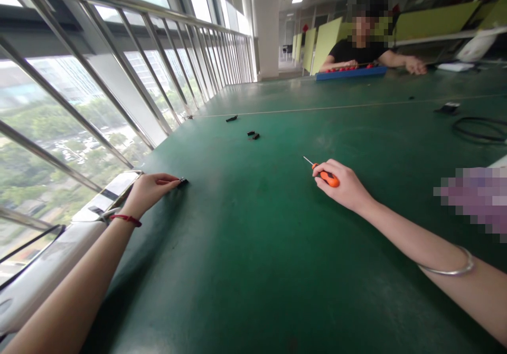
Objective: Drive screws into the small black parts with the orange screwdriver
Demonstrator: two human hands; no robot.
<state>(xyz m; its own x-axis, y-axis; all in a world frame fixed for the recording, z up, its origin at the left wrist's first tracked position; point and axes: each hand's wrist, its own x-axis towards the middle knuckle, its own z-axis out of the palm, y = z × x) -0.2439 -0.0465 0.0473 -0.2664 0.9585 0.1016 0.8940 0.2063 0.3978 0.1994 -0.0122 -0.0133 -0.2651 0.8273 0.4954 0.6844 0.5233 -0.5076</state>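
Note:
My right hand (344,185) is closed around a screwdriver (329,178) with an orange and black handle. Its thin metal shaft points up and to the left, above the green tabletop (245,248). Over at the left side of the table, my left hand (152,191) pinches a small black piece (182,182) with a bit of metal on it. The fingertips hide part of that piece, so its exact kind does not show.
Small black parts (255,137) lie farther up the table, with another black piece (232,118) beyond. A metal railing (138,79) borders the left edge. Across the table sits a person (358,53) behind a blue tray (350,74). A black cable (481,127) is at right.

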